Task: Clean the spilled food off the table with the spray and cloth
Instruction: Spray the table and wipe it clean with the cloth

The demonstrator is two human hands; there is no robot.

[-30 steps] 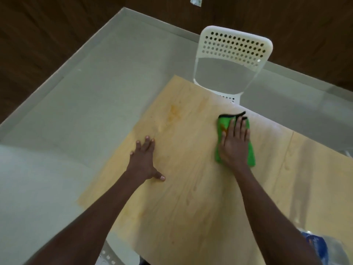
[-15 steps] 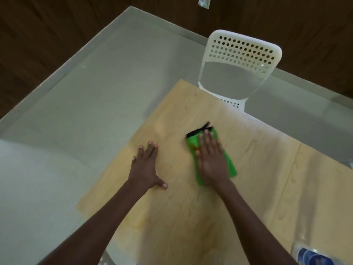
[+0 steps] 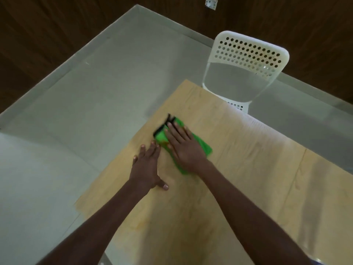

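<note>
Leftward goes the green cloth (image 3: 202,146) under the flat, spread right hand (image 3: 186,148), now beside the left hand (image 3: 146,167), spread flat on the wooden table (image 3: 248,169).

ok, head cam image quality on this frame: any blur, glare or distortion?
Head view: motion blur smears the green cloth and the right hand pressing it; pale glare streaks the table near the white chair; wide-angle lens bows the floor edges; soft overall.

Grey floor (image 3: 107,96), dark wood-panel walls (image 3: 57,25), white perforated chair (image 3: 246,60), wall socket (image 3: 211,3).
</note>
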